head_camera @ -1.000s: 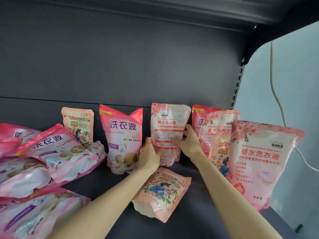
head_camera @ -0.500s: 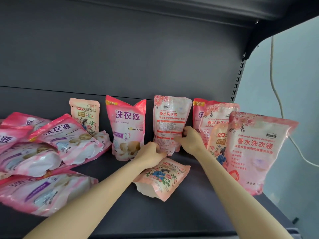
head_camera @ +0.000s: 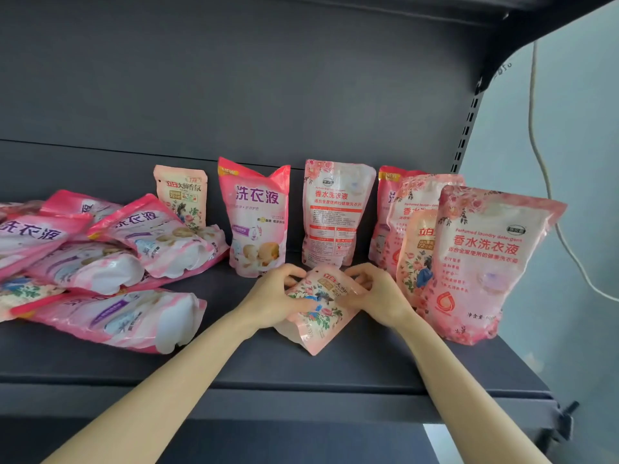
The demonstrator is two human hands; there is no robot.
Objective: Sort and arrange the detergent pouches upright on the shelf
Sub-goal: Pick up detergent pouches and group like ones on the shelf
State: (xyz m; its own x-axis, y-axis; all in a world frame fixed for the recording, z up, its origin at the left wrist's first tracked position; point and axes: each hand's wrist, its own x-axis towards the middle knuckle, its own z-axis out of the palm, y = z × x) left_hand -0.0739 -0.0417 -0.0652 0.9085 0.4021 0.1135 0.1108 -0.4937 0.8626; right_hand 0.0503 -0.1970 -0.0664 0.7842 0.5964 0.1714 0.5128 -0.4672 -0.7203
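only two arms of the person are showing, and both are appearing bare. the left forearm [head_camera: 174, 390] is showing at about 7 o'clock and the right forearm [head_camera: 452, 390] at about 5 o'clock, each long, slim and uncovered to the wrist. the left hand [head_camera: 274, 296] and the right hand [head_camera: 378, 293] are showing bare as well.

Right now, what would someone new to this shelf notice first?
The left hand and right hand grip a small floral pouch, tilted, in the middle of the shelf. On the left, a heap of pink pouches lies flat and overlapping. A row of pouches stands upright along the back, and a large rose-print pouch stands nearest at the right end.
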